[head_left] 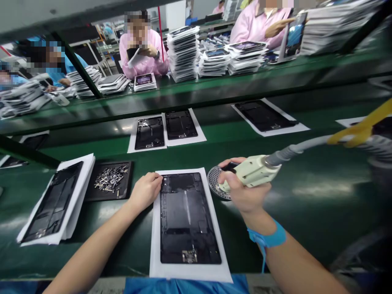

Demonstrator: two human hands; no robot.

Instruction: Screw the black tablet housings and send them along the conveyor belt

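A black tablet housing (188,216), its inside facing up, lies on a white sheet (155,249) right in front of me. At its upper left corner my left hand (146,190) is closed, the fingertips pinching the edge. My right hand (245,192) grips a cream-coloured hot air gun (255,171) just right of the housing. The gun's round, perforated metal head (213,181) is beside the sheet's upper right side, apart from the housing. A grey hose (309,143) runs from its back to the right. Around my right wrist is a blue strap (269,237).
Left of my arm stand a black tray (128,179) of small parts and a sheet stack with another housing (55,200). More housings (150,132) lie on sheets along the green bench (306,196). Across it, people in pink (159,49) and blue work among tall stacks (183,55).
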